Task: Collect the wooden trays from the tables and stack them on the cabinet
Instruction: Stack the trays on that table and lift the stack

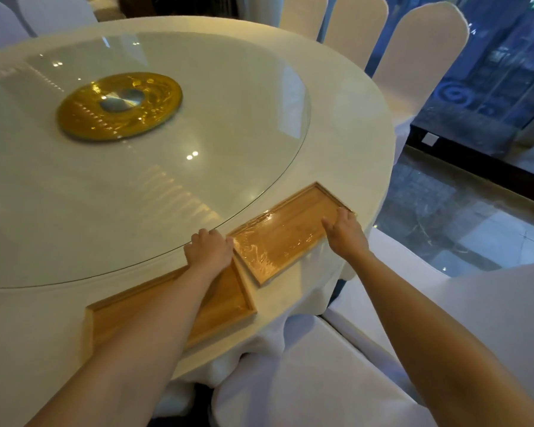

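Observation:
Two wooden trays lie on the near edge of a round white table [336, 97]. The farther tray [290, 232], wrapped in shiny plastic film, sits at an angle with one corner over the table edge. My left hand [210, 248] grips its near-left end, fingers curled over the rim. At the tray's right end, my right hand [346, 229] rests with fingers on the rim. The nearer tray [225, 300] lies under my left forearm, touching the first tray's corner.
A glass turntable [198, 143] with a gold centre disc [119, 106] covers most of the table. White-covered chairs [423, 50] ring the far side; another covered chair [305, 380] stands below my right arm. Dark glass and tiled floor [444, 217] lie right.

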`<action>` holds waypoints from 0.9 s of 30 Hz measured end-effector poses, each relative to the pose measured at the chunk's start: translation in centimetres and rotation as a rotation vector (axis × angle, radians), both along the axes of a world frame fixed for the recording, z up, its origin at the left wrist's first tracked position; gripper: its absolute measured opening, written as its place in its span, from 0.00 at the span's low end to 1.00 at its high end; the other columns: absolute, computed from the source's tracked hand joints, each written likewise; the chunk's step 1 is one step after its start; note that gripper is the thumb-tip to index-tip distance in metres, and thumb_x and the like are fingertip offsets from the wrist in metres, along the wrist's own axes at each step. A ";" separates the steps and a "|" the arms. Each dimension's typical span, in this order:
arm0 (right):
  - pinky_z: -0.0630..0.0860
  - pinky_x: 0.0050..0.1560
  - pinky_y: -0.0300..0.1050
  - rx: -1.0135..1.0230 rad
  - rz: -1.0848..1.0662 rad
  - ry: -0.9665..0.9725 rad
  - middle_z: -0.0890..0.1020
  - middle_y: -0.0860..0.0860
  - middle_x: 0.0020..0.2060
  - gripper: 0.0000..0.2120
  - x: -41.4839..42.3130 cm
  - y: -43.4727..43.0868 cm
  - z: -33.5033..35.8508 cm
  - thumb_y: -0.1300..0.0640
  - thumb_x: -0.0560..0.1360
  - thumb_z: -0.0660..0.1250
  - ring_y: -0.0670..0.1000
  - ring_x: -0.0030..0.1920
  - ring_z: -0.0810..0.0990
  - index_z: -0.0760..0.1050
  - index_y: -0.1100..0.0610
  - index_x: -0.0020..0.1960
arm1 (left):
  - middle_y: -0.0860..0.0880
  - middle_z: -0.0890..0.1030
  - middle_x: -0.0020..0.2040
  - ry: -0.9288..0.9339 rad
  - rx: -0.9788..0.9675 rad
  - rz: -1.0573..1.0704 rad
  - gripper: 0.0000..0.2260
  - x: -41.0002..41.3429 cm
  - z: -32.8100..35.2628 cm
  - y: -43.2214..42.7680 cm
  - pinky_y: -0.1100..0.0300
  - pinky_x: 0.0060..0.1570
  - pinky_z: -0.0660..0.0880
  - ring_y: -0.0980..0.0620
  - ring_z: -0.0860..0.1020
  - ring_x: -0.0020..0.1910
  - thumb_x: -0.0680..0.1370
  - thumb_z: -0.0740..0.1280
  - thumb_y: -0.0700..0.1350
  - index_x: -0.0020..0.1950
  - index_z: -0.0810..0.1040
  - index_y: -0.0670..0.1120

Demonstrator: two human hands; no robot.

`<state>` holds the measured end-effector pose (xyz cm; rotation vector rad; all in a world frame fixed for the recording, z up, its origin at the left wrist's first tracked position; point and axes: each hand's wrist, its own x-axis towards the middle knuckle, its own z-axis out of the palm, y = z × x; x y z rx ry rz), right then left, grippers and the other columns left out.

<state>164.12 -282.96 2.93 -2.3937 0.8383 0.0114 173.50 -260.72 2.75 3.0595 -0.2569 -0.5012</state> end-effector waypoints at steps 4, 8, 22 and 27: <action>0.68 0.64 0.52 0.032 -0.065 0.012 0.66 0.63 0.67 0.26 1.6 -2.6 -1.4 0.49 0.80 0.54 0.62 0.65 0.69 0.59 0.66 0.70 | 0.40 0.73 0.68 0.068 0.056 0.039 0.25 1.9 -1.8 -1.2 0.49 0.63 0.68 0.40 0.71 0.67 0.81 0.50 0.56 0.68 0.70 0.40; 0.70 0.61 0.53 0.080 -0.149 0.044 0.64 0.61 0.67 0.24 3.1 -4.4 -2.8 0.50 0.79 0.55 0.62 0.63 0.70 0.60 0.65 0.69 | 0.40 0.74 0.67 0.123 0.087 0.038 0.26 3.3 -3.2 -2.2 0.50 0.63 0.67 0.40 0.72 0.67 0.81 0.48 0.56 0.68 0.69 0.41; 0.67 0.66 0.53 0.141 -0.276 0.064 0.62 0.59 0.69 0.27 4.5 -5.6 -5.4 0.50 0.78 0.58 0.59 0.67 0.66 0.58 0.64 0.71 | 0.38 0.76 0.64 0.213 0.038 0.053 0.30 5.1 -5.1 -3.8 0.50 0.60 0.71 0.39 0.74 0.64 0.81 0.45 0.58 0.65 0.72 0.38; 0.69 0.64 0.50 0.187 -0.291 0.035 0.63 0.60 0.68 0.29 3.7 -6.1 -4.6 0.50 0.77 0.62 0.59 0.65 0.69 0.59 0.65 0.70 | 0.37 0.77 0.63 0.182 -0.055 0.081 0.29 5.6 -4.7 -4.1 0.50 0.59 0.72 0.38 0.74 0.63 0.80 0.48 0.59 0.65 0.71 0.37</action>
